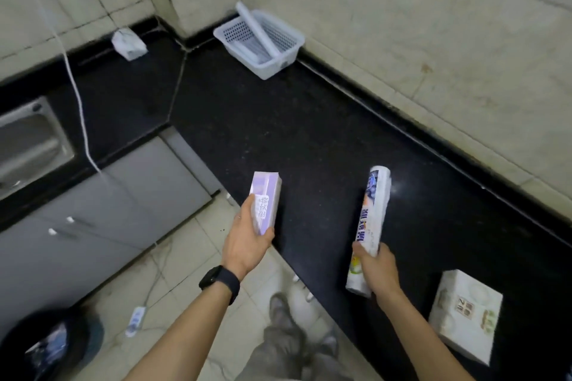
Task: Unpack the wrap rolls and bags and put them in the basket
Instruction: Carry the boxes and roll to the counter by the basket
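Observation:
My left hand (pixel 244 244) grips a purple box of bags (pixel 266 195) above the front edge of the black counter. My right hand (pixel 376 269) is closed around a long white printed wrap roll (pixel 373 216), held upright and slightly tilted over the counter. The white perforated basket (pixel 288 40) stands in the far corner of the counter against the wall. A white roll (pixel 258 29) leans slantwise inside it, its top end sticking out over the rim.
A white printed pack (pixel 467 315) lies on the counter near my right arm. A crumpled white bag (pixel 128 43) sits at the back left. A steel sink (pixel 28 145) is at the left, a white cord (pixel 77 102) hangs over it. A black bin (pixel 46 346) stands on the floor.

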{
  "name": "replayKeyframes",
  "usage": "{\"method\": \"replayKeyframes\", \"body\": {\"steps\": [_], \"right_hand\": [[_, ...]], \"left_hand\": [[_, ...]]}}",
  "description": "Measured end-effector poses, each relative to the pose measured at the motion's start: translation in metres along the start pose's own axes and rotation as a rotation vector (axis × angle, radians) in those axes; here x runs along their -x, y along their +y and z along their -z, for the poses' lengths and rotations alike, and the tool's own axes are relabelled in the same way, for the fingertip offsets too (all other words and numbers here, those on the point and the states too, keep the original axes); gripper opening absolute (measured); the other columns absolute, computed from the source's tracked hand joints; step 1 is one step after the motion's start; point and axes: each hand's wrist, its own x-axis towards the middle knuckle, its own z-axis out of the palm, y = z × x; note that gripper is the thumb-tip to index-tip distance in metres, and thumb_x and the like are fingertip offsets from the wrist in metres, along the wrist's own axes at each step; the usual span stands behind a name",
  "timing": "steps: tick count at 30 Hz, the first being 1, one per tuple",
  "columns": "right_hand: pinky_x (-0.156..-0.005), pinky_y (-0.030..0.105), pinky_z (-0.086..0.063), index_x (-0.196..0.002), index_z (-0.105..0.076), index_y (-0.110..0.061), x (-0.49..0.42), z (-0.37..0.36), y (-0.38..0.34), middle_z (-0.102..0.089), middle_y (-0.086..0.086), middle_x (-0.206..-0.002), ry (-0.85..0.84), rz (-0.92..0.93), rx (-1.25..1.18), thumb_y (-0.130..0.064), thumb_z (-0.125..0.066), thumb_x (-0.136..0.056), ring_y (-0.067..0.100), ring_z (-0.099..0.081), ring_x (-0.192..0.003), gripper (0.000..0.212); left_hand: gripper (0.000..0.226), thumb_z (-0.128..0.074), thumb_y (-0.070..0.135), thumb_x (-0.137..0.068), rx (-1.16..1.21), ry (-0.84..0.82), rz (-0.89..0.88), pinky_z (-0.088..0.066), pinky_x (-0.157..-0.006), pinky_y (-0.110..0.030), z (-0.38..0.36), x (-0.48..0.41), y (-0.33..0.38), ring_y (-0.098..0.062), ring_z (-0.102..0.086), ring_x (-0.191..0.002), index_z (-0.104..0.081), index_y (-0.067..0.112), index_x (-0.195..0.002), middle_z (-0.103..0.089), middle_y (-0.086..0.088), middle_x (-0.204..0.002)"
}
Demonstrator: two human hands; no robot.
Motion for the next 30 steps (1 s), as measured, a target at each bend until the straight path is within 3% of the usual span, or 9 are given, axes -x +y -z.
{"method": "replayKeyframes", "body": {"steps": [3, 6, 13, 16, 18, 21, 24, 27, 30], "right_hand": [[-0.093, 0.047, -0.055, -0.129, -0.06, -0.012, 0.017, -0.026, -0.052, -0.064, 0.012, -0.12, -0.102, 0.16, -0.009, -0.031, -0.071, -0.089, 0.025, -0.067, -0.101, 0.046], [-0.089, 0.041, -0.056, -0.129, -0.06, -0.019, 0.033, -0.061, -0.111, -0.06, 0.005, -0.119, -0.16, 0.329, 0.004, -0.035, -0.069, -0.09, 0.016, -0.066, -0.099, 0.043], [-0.066, 0.013, -0.043, -0.104, -0.057, -0.049, 0.068, -0.158, -0.242, -0.054, -0.015, -0.109, -0.197, 0.612, 0.031, -0.049, -0.064, -0.087, -0.017, -0.057, -0.09, 0.018], [-0.066, 0.014, -0.043, -0.1, -0.055, -0.054, 0.078, -0.197, -0.283, -0.054, -0.018, -0.108, -0.16, 0.645, 0.029, -0.055, -0.064, -0.085, -0.007, -0.061, -0.087, 0.017], [-0.066, 0.015, -0.043, -0.095, -0.056, -0.058, 0.08, -0.22, -0.304, -0.055, -0.02, -0.106, -0.144, 0.653, -0.002, -0.055, -0.066, -0.083, -0.005, -0.061, -0.087, 0.016], [-0.068, 0.018, -0.046, -0.093, -0.058, -0.058, 0.08, -0.253, -0.331, -0.056, -0.022, -0.105, -0.135, 0.66, -0.034, -0.056, -0.068, -0.082, -0.003, -0.062, -0.09, 0.016], [-0.069, 0.017, -0.045, -0.102, -0.063, -0.054, 0.074, -0.28, -0.355, -0.057, -0.022, -0.104, -0.131, 0.667, -0.029, -0.053, -0.069, -0.083, -0.007, -0.062, -0.089, 0.02], [-0.068, 0.015, -0.043, -0.088, -0.059, -0.063, 0.06, -0.301, -0.379, -0.058, -0.022, -0.103, -0.133, 0.678, -0.015, -0.051, -0.07, -0.083, -0.015, -0.059, -0.09, 0.017], [-0.066, 0.014, -0.044, -0.098, -0.057, -0.055, 0.035, -0.322, -0.403, -0.057, -0.022, -0.105, -0.129, 0.675, 0.023, -0.056, -0.067, -0.082, -0.009, -0.061, -0.089, 0.019]], "left_hand": [[0.088, -0.065, 0.038, -0.077, 0.073, 0.094, -0.025, -0.037, -0.064, -0.015, 0.039, -0.017, -0.006, -0.011, -0.049, -0.098, -0.015, 0.043, -0.149, -0.048, 0.012, -0.127], [0.085, -0.061, 0.042, -0.074, 0.098, 0.203, -0.065, -0.037, -0.061, -0.016, 0.091, -0.042, -0.01, -0.009, -0.048, -0.093, -0.016, 0.049, -0.145, -0.046, 0.018, -0.116], [0.079, -0.06, 0.045, -0.075, 0.107, 0.396, -0.199, -0.031, -0.066, -0.01, 0.226, -0.115, -0.042, 0.002, -0.046, -0.086, -0.012, 0.063, -0.135, -0.041, 0.032, -0.096], [0.077, -0.06, 0.046, -0.074, 0.083, 0.454, -0.244, -0.027, -0.065, -0.009, 0.275, -0.146, -0.058, 0.018, -0.044, -0.09, -0.013, 0.065, -0.133, -0.04, 0.035, -0.091], [0.078, -0.06, 0.049, -0.074, 0.055, 0.467, -0.254, -0.027, -0.064, -0.011, 0.302, -0.164, -0.067, 0.005, -0.044, -0.081, -0.012, 0.066, -0.133, -0.04, 0.032, -0.09], [0.077, -0.057, 0.053, -0.075, 0.036, 0.462, -0.27, -0.031, -0.062, -0.015, 0.336, -0.194, -0.082, -0.004, -0.042, -0.086, -0.01, 0.066, -0.134, -0.04, 0.031, -0.089], [0.076, -0.059, 0.052, -0.077, 0.046, 0.445, -0.281, -0.036, -0.064, -0.023, 0.356, -0.224, -0.088, -0.006, -0.043, -0.089, -0.008, 0.067, -0.132, -0.039, 0.034, -0.09], [0.08, -0.06, 0.05, -0.079, 0.06, 0.43, -0.263, -0.035, -0.063, -0.016, 0.367, -0.259, -0.095, -0.005, -0.045, -0.086, -0.007, 0.065, -0.136, -0.044, 0.028, -0.092], [0.083, -0.06, 0.052, -0.079, 0.071, 0.395, -0.221, -0.036, -0.062, -0.016, 0.372, -0.297, -0.099, -0.004, -0.048, -0.082, -0.006, 0.06, -0.141, -0.046, 0.02, -0.092]]}}
